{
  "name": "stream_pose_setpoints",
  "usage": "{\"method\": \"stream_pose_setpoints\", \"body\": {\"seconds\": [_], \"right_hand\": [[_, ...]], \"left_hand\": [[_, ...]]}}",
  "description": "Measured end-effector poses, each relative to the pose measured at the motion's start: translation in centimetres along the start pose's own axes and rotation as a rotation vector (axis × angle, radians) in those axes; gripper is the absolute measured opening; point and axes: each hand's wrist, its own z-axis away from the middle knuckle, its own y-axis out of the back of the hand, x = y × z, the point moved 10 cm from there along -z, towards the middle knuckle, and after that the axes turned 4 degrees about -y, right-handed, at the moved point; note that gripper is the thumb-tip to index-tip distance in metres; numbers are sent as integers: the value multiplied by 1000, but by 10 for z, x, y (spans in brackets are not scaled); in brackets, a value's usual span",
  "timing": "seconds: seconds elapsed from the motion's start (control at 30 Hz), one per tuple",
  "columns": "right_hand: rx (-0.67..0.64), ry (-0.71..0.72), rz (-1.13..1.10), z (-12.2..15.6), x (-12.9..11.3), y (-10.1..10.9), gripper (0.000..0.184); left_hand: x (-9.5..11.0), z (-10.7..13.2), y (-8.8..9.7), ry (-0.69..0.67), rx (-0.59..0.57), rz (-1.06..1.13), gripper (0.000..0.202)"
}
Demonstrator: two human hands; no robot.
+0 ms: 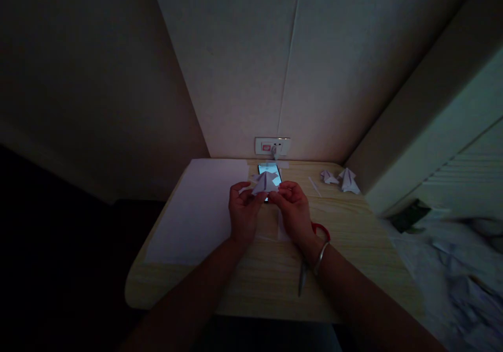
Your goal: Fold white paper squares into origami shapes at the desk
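Scissors (302, 279) lie partly behind right wrist (312, 248), phone (270, 167) partly behind held folded paper (264, 183).

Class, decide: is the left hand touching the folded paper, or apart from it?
Touching. The head view shows the left hand holding the folded paper, thumb at its near edge.

Displays white on the folded paper (264, 183) at dial centre, with darker creases. Shows white on the outlet plate (272, 140) at 12 o'clock, red on its switch (266, 147). Shows pale blue-white on the phone screen (269, 167) at 1 o'clock. Shows white on two paper figures (348, 181) at 3 o'clock. Carries red on the scissor handle (328, 232) at 4 o'clock, silver on the bracelet (323, 255) at 5. Shows plain lilac-white on the sheet (200, 210) at 8 o'clock. Presents streaked tan wood grain on the tabletop (357, 268).
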Motion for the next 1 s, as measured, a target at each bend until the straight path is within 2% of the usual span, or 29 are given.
{"method": "stream_pose_setpoints", "body": {"seconds": [0.37, 0.57, 0.7, 0.8, 1.0], "right_hand": [[-17, -11, -8, 1, 1, 0, 35], [27, 20, 7, 1, -3, 3, 35], [21, 17, 38, -1, -3, 4, 36], [12, 12, 80, -2, -3, 4, 34], [27, 158, 277, 1, -19, 4, 31]], "left_hand": [[5, 0, 2, -7, 20, -21, 35], [-3, -3, 1, 31, -10, 2, 37], [-6, -4, -2, 62, -41, 50, 30], [-6, -6, 0, 73, -14, 79, 28], [-10, -8, 6, 81, 25, 71, 28]]}}
